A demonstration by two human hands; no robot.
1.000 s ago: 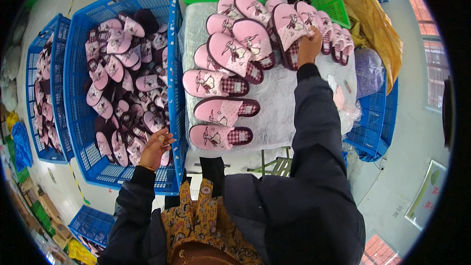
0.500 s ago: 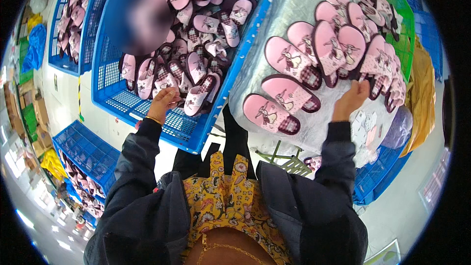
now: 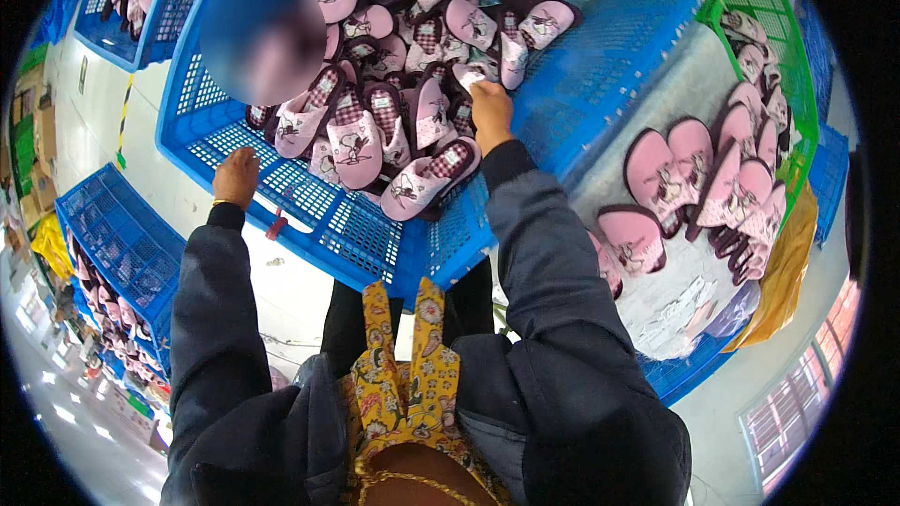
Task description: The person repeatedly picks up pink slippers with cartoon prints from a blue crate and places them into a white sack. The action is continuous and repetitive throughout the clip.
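The left hand (image 3: 235, 177) rests with curled fingers on the near rim of the blue crate (image 3: 600, 66). Farther in, the right hand (image 3: 489, 111) pinches a pink slipper (image 3: 466, 78) on the pile, its length pointing away.

A pale, glossy floor (image 3: 89, 431) spreads below, catching bright spots of light at the lower left, with a yellow and black striped line (image 3: 123, 122) marked on it at the left. A window (image 3: 797, 412) with a reddish grille sits at the lower right. More blue crates (image 3: 117, 244) stand on the floor at the left, cardboard boxes (image 3: 42, 131) are stacked beyond them, and a yellow bag (image 3: 783, 272) hangs beside the tabletop (image 3: 689, 295) at the right.
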